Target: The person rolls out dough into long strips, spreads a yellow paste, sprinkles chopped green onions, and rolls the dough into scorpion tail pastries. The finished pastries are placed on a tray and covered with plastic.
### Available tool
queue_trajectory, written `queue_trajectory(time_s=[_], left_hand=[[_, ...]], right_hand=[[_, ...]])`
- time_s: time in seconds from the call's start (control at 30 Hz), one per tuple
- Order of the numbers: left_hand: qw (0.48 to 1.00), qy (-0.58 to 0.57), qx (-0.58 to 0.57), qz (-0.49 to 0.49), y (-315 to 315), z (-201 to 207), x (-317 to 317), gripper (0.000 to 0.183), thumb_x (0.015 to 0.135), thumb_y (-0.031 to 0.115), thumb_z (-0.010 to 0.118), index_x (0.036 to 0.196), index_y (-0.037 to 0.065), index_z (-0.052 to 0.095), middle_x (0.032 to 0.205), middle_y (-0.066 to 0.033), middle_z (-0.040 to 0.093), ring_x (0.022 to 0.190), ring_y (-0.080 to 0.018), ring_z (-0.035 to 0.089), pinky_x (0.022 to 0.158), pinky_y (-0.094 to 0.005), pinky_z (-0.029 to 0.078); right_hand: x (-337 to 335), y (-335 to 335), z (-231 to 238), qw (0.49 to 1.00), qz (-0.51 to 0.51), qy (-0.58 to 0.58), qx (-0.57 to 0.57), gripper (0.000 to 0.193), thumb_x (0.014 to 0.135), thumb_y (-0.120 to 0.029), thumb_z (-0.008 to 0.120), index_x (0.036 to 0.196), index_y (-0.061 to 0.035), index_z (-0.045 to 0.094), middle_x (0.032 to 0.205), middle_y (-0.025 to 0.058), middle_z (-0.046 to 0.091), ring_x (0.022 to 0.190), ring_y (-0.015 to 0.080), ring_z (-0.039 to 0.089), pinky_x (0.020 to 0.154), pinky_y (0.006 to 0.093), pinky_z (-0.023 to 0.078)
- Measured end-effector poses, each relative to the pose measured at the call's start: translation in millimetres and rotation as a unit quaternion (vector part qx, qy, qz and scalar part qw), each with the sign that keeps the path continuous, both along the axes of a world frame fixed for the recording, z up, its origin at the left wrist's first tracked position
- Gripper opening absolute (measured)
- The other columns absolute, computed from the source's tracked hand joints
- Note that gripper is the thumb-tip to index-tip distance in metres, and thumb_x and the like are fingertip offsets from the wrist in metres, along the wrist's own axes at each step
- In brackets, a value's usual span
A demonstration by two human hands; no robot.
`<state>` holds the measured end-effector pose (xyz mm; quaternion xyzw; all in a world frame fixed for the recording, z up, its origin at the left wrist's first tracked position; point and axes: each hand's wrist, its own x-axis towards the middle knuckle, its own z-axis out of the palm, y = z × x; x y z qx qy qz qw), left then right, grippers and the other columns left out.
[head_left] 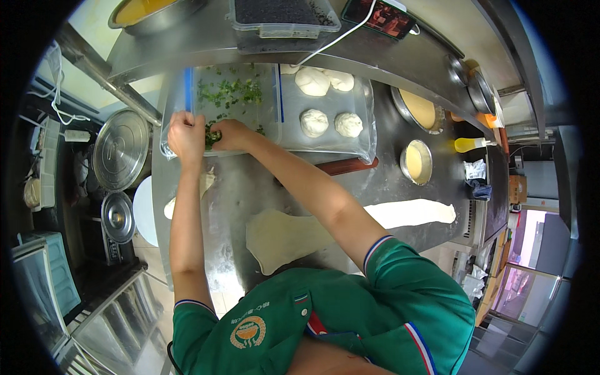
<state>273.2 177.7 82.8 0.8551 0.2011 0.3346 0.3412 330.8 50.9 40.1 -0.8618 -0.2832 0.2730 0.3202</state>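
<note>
Chopped green onions (230, 92) lie scattered in a clear plastic bin (270, 134) with blue strips along its sides. At the bin's near left side my left hand (186, 136) is closed like a fist; its fingers hide whatever they hold. My right hand (230, 134) reaches across from the right, its fingers curled round a clump of chopped green onions at the near side of the bin. Nearer to me, a long flattened sheet of dough (281, 240) stretches rightward under my right forearm. A small dough piece (206, 181) lies beside my left forearm.
Right of the bin, dough balls (314, 123) rest on a plastic-covered tray (300, 142). A reddish-brown rod (347, 167) lies below it. Bowls of pale yellow contents, one small bowl (417, 161) among them, stand right. An overhead shelf (212, 55) carries a dark-filled container (281, 15) and a phone (380, 17).
</note>
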Motion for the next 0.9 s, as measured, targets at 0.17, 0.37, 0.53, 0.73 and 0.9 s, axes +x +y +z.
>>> queue_trajectory(time_s=[0.17, 0.37, 0.53, 0.73, 0.9], left_hand=[[0.995, 0.099, -0.001, -0.007, 10.7, -10.3, 18.3, 0.021, 0.074, 0.024, 0.067, 0.071, 0.003, 0.063, 0.071, -0.0128, 0.064, 0.065, -0.032, 0.062, 0.064, -0.0417, 0.048], [0.995, 0.097, -0.012, -0.034, 41.9, -34.4, 12.7, 0.027, 0.082, 0.027, 0.07, 0.082, 0.0, 0.065, 0.09, -0.0184, 0.066, 0.078, -0.0345, 0.064, 0.076, -0.0429, 0.05], [0.997, -0.055, 0.038, -0.048, 13.6, -28.8, -71.1, 0.028, 0.089, 0.018, 0.067, 0.108, -0.002, 0.061, 0.105, -0.0186, 0.064, 0.091, -0.0295, 0.063, 0.084, -0.0402, 0.049], [0.963, 0.102, -0.09, -0.232, -64.1, -58.0, -204.3, 0.012, 0.085, 0.011, 0.07, 0.09, 0.0, 0.069, 0.112, -0.0136, 0.066, 0.105, -0.0306, 0.059, 0.097, -0.0404, 0.043], [0.886, 0.241, 0.077, -0.389, -151.9, -48.2, -255.6, 0.105, 0.068, 0.038, 0.083, 0.148, -0.001, 0.028, 0.153, -0.0235, 0.028, 0.143, -0.0368, 0.028, 0.116, -0.0544, 0.018]], right_hand=[[21.1, 6.2, -15.1, 0.999, 0.042, -0.024, 0.005, 0.065, 0.068, -0.031, 0.077, 0.124, -0.0012, 0.063, 0.114, 0.0209, 0.067, 0.102, 0.0281, 0.065, 0.087, 0.0368, 0.051], [41.8, -10.1, 17.3, 0.992, -0.033, -0.034, 0.116, 0.06, 0.063, -0.032, 0.079, 0.114, -0.0017, 0.069, 0.109, 0.0202, 0.069, 0.101, 0.0325, 0.066, 0.09, 0.037, 0.052], [12.4, -64.4, 64.6, 0.974, -0.034, -0.043, 0.222, 0.036, 0.073, -0.018, 0.071, 0.106, -0.0029, 0.069, 0.085, 0.0117, 0.069, 0.071, 0.0179, 0.064, 0.066, 0.0309, 0.051], [-112.1, -170.8, 56.3, 0.958, -0.053, 0.181, 0.214, 0.021, 0.076, -0.012, 0.068, 0.094, -0.0029, 0.066, 0.079, 0.0116, 0.067, 0.073, 0.0147, 0.062, 0.067, 0.031, 0.049], [-236.2, -228.9, -26.2, 0.985, 0.009, -0.118, 0.128, 0.025, 0.074, -0.015, 0.07, 0.098, -0.0082, 0.063, 0.098, 0.0093, 0.061, 0.084, 0.0215, 0.061, 0.067, 0.0354, 0.052]])
